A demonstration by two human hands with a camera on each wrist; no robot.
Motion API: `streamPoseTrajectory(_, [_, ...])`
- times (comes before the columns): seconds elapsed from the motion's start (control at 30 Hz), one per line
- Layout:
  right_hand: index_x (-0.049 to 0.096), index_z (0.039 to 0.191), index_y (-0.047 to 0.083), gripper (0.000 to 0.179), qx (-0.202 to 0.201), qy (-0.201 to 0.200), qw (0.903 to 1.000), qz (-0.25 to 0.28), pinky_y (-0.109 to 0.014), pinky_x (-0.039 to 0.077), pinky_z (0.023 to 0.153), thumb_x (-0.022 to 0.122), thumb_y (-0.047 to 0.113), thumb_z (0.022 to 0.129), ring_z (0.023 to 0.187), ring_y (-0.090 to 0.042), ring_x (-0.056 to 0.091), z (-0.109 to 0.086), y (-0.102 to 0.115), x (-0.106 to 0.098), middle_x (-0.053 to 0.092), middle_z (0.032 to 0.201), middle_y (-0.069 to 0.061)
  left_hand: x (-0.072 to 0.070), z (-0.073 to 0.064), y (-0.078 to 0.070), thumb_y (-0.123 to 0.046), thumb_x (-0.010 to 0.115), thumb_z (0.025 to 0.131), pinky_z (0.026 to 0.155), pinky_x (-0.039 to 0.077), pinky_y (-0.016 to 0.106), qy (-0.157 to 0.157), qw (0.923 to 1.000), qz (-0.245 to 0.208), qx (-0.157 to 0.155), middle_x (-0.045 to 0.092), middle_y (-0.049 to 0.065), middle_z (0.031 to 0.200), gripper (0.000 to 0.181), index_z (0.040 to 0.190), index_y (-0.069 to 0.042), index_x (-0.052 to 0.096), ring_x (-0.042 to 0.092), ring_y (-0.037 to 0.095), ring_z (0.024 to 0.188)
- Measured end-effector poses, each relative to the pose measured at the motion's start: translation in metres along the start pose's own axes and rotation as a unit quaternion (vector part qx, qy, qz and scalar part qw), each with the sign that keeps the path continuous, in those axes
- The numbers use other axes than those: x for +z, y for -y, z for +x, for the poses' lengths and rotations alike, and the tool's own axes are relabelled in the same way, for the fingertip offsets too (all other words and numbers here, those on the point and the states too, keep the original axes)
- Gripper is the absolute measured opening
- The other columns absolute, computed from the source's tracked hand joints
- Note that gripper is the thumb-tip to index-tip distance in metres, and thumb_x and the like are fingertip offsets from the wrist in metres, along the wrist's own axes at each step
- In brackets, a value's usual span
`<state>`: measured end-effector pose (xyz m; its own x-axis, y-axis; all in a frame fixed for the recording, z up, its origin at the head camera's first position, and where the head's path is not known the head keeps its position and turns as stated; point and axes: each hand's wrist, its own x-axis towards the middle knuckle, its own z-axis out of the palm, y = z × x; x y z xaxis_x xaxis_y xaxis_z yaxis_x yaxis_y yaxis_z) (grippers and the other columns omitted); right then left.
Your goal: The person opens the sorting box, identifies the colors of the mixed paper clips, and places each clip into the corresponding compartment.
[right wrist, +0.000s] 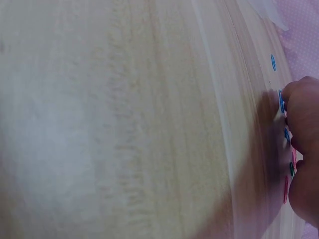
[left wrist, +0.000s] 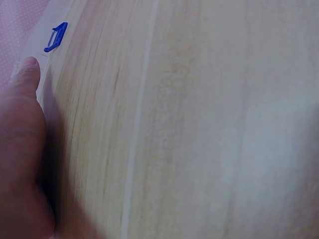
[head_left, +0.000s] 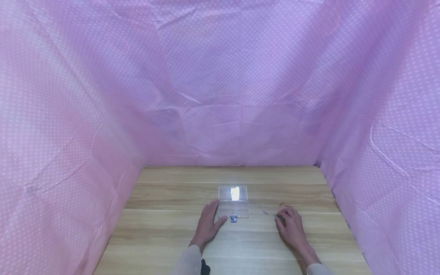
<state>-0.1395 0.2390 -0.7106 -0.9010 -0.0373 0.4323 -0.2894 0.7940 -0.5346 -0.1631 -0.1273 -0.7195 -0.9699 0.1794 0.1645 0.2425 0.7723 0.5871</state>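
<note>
A clear plastic box (head_left: 224,210) lies on the wooden table with its lid (head_left: 225,193) raised and a blue latch (head_left: 233,219) on its front edge. In the left wrist view the blue latch (left wrist: 56,37) shows beyond the thumb. My left hand (head_left: 207,223) rests against the box's left side, thumb and fingers spread. To the right of the box, my right hand (head_left: 291,225) has its fingers curled down and pinches a blue paper clip (right wrist: 281,101) at the fingertips. Another blue paper clip (head_left: 265,212) lies between that hand and the box.
Red paper clips (head_left: 288,206) lie just beyond the right hand. In the right wrist view, a green clip (right wrist: 292,170) and a red clip (right wrist: 285,189) lie beside it. Pink dotted cloth (head_left: 237,133) surrounds the wooden table (head_left: 165,221) at the back and sides.
</note>
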Motion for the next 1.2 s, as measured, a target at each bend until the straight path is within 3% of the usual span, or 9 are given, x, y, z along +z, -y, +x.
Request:
streamPoseTrajectory(0.33, [0.078, 0.094, 0.006, 0.015, -0.008, -0.019, 0.9998, -0.004, -0.05, 0.043, 0.098, 0.085, 0.004, 0.08, 0.102, -0.031, 0.063, 0.0001, -0.0037, 0.0021, 0.072, 0.102, -0.009, 0.0011, 0.0007, -0.0021, -0.059, 0.062, 0.097, 0.137, 0.015, 0.042, 0.02, 0.9991, -0.015, -0.035, 0.041, -0.003, 0.167, 0.079, 0.162, -0.026, 0.033, 0.036, 0.021, 0.157])
streamPoseTrajectory(0.47, [0.078, 0.091, 0.006, 0.014, -0.007, -0.023, 0.9997, -0.001, -0.051, 0.044, 0.097, 0.085, 0.003, 0.079, 0.102, -0.031, 0.063, 0.0009, -0.0023, 0.0014, 0.072, 0.101, -0.01, 0.0031, 0.0021, -0.0008, -0.059, 0.062, 0.097, 0.136, 0.015, 0.043, 0.013, 0.9994, -0.014, -0.03, 0.042, -0.002, 0.166, 0.079, 0.162, -0.025, 0.034, 0.037, 0.021, 0.157])
streamPoseTrajectory(0.73, [0.074, 0.091, 0.01, 0.012, 0.024, 0.007, 0.9997, -0.003, -0.055, 0.045, 0.1, 0.081, 0.004, 0.084, 0.104, -0.029, 0.062, 0.0042, 0.0002, 0.0002, 0.071, 0.102, -0.007, 0.0035, 0.0035, -0.001, -0.059, 0.062, 0.097, 0.136, 0.016, 0.042, 0.016, 0.9993, -0.015, -0.03, 0.043, -0.003, 0.166, 0.079, 0.162, -0.025, 0.034, 0.037, 0.02, 0.157])
streamPoseTrajectory(0.93, [0.073, 0.09, 0.011, 0.014, 0.02, 0.009, 0.9997, -0.011, -0.055, 0.044, 0.101, 0.082, 0.004, 0.083, 0.104, -0.032, 0.063, 0.0052, 0.0, 0.0004, 0.073, 0.101, -0.009, 0.0043, 0.0046, 0.0001, -0.059, 0.062, 0.098, 0.135, 0.019, 0.046, 0.013, 0.9995, -0.006, -0.028, 0.043, -0.002, 0.165, 0.078, 0.162, -0.024, 0.034, 0.038, 0.023, 0.156])
streamPoseTrajectory(1.2, [0.073, 0.091, 0.012, 0.013, 0.019, 0.014, 0.9995, -0.021, -0.056, 0.04, 0.107, 0.081, 0.005, 0.084, 0.109, -0.035, 0.065, 0.0048, 0.0, 0.0015, 0.075, 0.103, -0.009, 0.0016, 0.0038, 0.0008, -0.057, 0.064, 0.097, 0.136, 0.015, 0.043, 0.016, 0.9991, -0.019, -0.034, 0.042, -0.001, 0.166, 0.078, 0.162, -0.023, 0.035, 0.036, 0.023, 0.157])
